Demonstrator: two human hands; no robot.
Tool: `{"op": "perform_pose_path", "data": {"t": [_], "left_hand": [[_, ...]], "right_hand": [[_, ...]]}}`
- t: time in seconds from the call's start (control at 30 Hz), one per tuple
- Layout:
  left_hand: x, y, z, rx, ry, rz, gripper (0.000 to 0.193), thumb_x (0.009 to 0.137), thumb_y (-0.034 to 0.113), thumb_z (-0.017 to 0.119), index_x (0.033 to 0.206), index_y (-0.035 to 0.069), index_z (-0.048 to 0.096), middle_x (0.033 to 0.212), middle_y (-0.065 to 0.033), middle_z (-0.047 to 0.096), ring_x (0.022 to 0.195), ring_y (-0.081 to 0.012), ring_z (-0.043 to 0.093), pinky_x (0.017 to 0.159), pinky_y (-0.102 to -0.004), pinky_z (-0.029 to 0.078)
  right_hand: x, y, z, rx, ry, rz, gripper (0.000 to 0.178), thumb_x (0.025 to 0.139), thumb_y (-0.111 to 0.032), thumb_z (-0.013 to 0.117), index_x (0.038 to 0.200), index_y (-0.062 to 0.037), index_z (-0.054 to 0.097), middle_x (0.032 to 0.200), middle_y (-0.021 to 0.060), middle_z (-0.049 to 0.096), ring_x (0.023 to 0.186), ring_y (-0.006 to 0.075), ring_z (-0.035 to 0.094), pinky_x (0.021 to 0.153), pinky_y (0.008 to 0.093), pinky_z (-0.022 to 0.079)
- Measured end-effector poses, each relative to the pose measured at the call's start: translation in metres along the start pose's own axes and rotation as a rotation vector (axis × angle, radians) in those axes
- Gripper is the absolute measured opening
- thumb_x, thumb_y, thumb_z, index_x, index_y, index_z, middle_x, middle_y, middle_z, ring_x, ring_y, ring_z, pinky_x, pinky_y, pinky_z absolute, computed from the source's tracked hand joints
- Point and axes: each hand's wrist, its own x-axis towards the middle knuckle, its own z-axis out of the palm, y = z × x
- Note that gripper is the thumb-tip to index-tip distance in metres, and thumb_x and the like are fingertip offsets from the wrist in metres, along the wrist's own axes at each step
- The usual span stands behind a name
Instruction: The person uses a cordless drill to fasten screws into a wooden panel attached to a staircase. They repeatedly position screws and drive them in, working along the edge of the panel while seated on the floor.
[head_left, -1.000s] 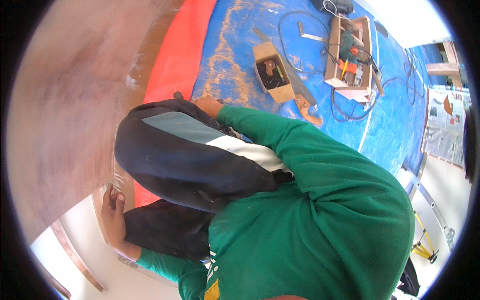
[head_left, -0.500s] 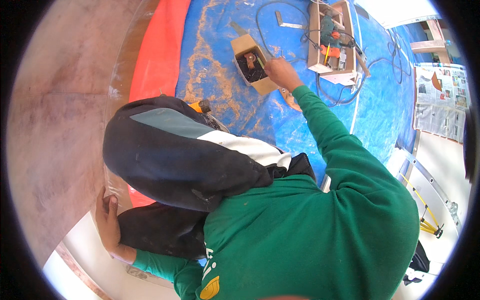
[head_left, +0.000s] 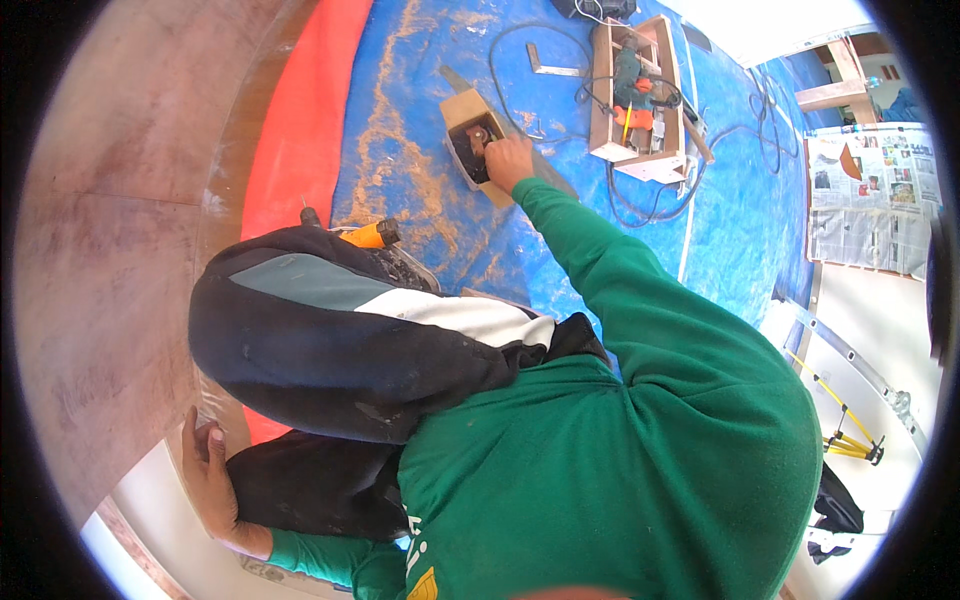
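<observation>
My right hand [head_left: 508, 160] reaches into a small open cardboard box [head_left: 466, 106] on the blue sheet. Its fingertips are hidden inside, so I cannot tell whether they grip anything. Small dark pieces and a reddish-brown object [head_left: 477, 137] lie in the box. At the lower left, my left hand [head_left: 207, 475] has its fingers extended and thumb apart, against the lower edge of a large brown wooden panel [head_left: 110, 270]. Beside my bent knee is a partly hidden yellow-and-black power tool [head_left: 370, 235].
Sawdust is scattered over the blue sheet [head_left: 420, 60], bordered by a red strip [head_left: 295, 130]. A wooden tool tray [head_left: 603, 130] carries a green power drill [head_left: 628, 75] and cables. A metal square [head_left: 555, 69] lies nearby. A ladder [head_left: 850, 355] and yellow tripod [head_left: 850, 445] stand right.
My right hand has moved from the box's right edge into its opening. My left hand keeps its place by the panel. The whole view has shifted slightly.
</observation>
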Motion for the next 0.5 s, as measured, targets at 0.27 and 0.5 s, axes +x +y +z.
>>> {"op": "perform_pose_path", "data": {"t": [0.27,0.5], "left_hand": [[0.005,0.017,0.003,0.002,-0.011,0.068,0.061,0.112,0.031,0.070,0.163,0.002,0.053,0.117,-0.0059,0.068,0.107,-0.0143,0.061,0.100,-0.0279,0.047],[0.013,0.024,0.009,-0.022,-0.017,0.036,0.064,0.109,0.037,0.074,0.161,0.004,0.057,0.116,-0.0095,0.073,0.108,-0.0184,0.065,0.101,-0.0317,0.049]], "right_hand": [[0.001,-0.012,-0.006,0.080,-0.014,0.128,0.018,0.096,-0.017,0.068,0.101,-0.0151,0.085,0.105,0.0074,0.083,0.116,0.0318,0.070,0.095,0.0552,0.049],[0.001,-0.008,-0.002,0.113,-0.020,0.141,0.018,0.097,-0.019,0.070,0.103,-0.0133,0.085,0.109,0.0078,0.083,0.121,0.0321,0.069,0.097,0.0558,0.051]]}}
